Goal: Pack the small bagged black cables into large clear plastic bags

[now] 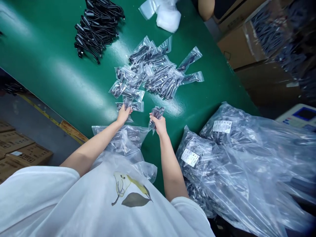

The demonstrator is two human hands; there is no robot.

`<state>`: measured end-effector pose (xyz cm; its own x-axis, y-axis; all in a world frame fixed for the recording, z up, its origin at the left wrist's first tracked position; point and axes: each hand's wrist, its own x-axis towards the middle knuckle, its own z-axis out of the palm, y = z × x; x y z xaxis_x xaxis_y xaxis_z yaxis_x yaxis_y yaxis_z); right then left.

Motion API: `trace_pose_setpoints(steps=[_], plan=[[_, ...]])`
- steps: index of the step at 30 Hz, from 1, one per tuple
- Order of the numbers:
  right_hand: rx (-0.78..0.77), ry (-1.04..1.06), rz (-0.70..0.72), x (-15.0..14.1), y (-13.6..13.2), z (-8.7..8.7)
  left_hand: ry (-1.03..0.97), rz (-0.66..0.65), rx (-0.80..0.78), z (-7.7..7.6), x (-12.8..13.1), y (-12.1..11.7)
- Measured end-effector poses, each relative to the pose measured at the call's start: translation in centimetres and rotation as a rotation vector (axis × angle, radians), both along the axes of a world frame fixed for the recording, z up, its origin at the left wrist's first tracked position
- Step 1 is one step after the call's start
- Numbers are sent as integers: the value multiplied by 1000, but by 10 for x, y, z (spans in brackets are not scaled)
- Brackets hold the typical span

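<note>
My left hand (123, 114) is closed on a small clear bag with a black cable inside (128, 104), at the near edge of a pile of several such bagged cables (155, 70) on the green table (61, 72). My right hand (159, 124) grips another bagged cable (156, 113), lifted slightly off the table. A large clear plastic bag (125, 141) lies open between my forearms, against my white shirt.
A heap of loose black cables (97, 26) lies at the far left. Empty clear bags (165, 13) sit at the far edge. Big filled plastic sacks with white labels (242, 158) lie on my right. Cardboard boxes (247, 39) stand beyond; more boxes (17, 148) on the floor left.
</note>
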<state>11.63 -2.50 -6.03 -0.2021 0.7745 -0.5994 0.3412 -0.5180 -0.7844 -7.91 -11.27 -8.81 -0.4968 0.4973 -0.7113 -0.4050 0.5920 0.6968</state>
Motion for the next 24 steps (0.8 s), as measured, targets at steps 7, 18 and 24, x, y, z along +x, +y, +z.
trace_pose_setpoints(steps=[7, 18, 24], plan=[[58, -34, 138, -24, 15, -3, 435, -287, -22, 13, -8, -32], [622, -347, 683, -128, 54, -11, -67, 216, 180, 14, -67, -72], [509, -440, 783, -140, 27, -27, -247, 313, 155, 31, -84, -78]])
